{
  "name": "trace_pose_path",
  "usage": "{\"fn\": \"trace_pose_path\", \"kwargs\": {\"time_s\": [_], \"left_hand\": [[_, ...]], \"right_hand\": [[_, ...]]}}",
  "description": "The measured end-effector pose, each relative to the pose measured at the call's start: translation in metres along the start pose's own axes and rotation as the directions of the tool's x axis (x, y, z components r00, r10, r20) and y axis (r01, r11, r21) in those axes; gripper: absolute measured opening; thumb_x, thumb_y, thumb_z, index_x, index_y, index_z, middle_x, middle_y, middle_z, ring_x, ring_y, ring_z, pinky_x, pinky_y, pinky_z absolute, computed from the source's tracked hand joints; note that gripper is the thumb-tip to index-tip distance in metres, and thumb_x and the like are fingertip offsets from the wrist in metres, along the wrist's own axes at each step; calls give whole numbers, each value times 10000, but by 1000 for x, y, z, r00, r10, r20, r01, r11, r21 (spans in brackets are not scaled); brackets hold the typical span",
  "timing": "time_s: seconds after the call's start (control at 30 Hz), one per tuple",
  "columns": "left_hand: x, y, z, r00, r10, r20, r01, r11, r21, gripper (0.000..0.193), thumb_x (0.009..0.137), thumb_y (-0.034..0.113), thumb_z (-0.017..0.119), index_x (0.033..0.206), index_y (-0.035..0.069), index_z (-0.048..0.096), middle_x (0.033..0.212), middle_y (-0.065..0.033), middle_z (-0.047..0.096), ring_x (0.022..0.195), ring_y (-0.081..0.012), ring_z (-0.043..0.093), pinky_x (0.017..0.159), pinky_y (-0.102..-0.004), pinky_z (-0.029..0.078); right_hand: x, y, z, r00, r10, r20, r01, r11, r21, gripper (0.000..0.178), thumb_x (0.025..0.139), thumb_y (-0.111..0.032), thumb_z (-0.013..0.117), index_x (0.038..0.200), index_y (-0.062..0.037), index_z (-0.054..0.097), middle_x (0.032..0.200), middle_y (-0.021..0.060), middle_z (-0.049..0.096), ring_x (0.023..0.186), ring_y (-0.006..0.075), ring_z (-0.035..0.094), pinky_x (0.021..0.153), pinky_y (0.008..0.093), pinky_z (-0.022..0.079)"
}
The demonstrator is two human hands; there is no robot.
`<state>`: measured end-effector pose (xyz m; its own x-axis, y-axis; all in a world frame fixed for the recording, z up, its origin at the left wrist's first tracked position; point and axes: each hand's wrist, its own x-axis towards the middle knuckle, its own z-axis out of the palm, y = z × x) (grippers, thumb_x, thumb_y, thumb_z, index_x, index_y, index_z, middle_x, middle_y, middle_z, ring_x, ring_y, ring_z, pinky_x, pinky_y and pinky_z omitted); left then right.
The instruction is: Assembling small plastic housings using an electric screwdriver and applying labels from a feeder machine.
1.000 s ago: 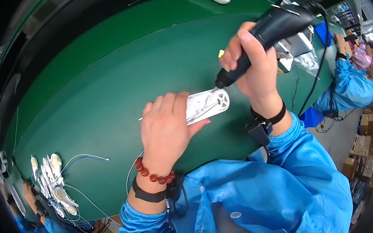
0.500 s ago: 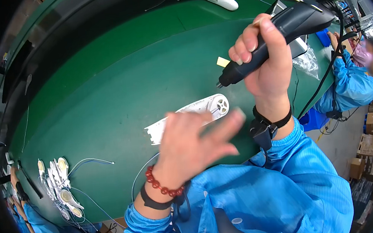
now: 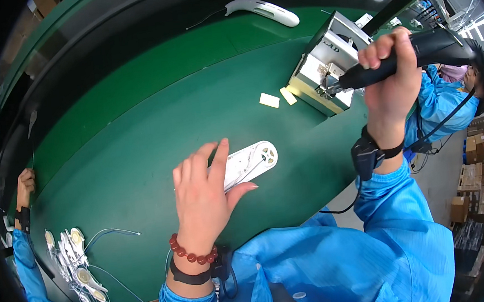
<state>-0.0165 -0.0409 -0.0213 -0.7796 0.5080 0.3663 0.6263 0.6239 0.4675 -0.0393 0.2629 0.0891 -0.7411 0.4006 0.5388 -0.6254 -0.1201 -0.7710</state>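
Holding a black power screwdriver (image 3: 439, 47) at the right of the frame, the right hand (image 3: 392, 84) has its fingers clamped round the grip, tip right at a metal box (image 3: 316, 67); can't tell if they touch. The white case (image 3: 247, 161) is mid-frame, lying on the green table (image 3: 131, 147) under the left hand (image 3: 201, 184), whose fingers are spread with the thumb apart; no idea how hard it's pressing.

Progress-wise: the round spoked piece (image 3: 265, 156) and a wire are already in the case, but its inside faces up uncovered, so I'd say closing isn't done. Screws are too small to make out. White parts (image 3: 72, 263) sit piled lower left; a curved shell (image 3: 263, 11) lies top centre, well apart.
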Motion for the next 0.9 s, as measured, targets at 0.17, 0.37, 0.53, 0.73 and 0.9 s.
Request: {"fn": "trace_pose_path", "kwargs": {"time_s": [0.17,0.37,0.53,0.73,0.9], "left_hand": [[-4,3,1,993,-34,115,37,999,-21,789,682,434,829,1341,62,606,1113,-87,652,956,-265,597,833,-384,426],[-3,-2,5,996,-18,82,20,999,-29,709,675,410,843,1264,62,657,1070,-77,665,917,-264,614,793,-383,457],[-2,-2,5,996,-35,85,38,999,-35,676,675,389,850,1240,66,668,1054,-77,669,903,-271,629,777,-388,480],[-2,-2,6,995,-39,90,42,999,-34,674,672,386,853,1237,67,671,1043,-75,667,903,-271,635,776,-389,489],[-3,-2,6,995,-42,88,46,998,-41,663,671,363,858,1232,62,675,1068,-75,661,909,-270,626,782,-392,483]], "right_hand": [[7,9,-15,999,-26,-26,23,991,-130,120,1003,-136,596,971,-44,526,718,46,538,618,159,534,607,330,462],[3,31,-22,999,-30,-31,22,974,-228,125,979,-105,629,944,-28,536,703,55,578,594,148,559,578,293,460],[4,36,-27,998,-5,-61,-5,985,-170,122,971,-102,637,958,-26,543,702,57,583,597,152,565,583,294,465],[3,40,-26,998,2,-71,-15,983,-185,130,963,-104,650,965,-30,544,710,58,587,596,156,570,590,295,470],[4,40,-26,999,2,-53,-12,982,-186,137,962,-105,652,910,-34,547,702,53,587,594,150,570,588,293,470]]}}
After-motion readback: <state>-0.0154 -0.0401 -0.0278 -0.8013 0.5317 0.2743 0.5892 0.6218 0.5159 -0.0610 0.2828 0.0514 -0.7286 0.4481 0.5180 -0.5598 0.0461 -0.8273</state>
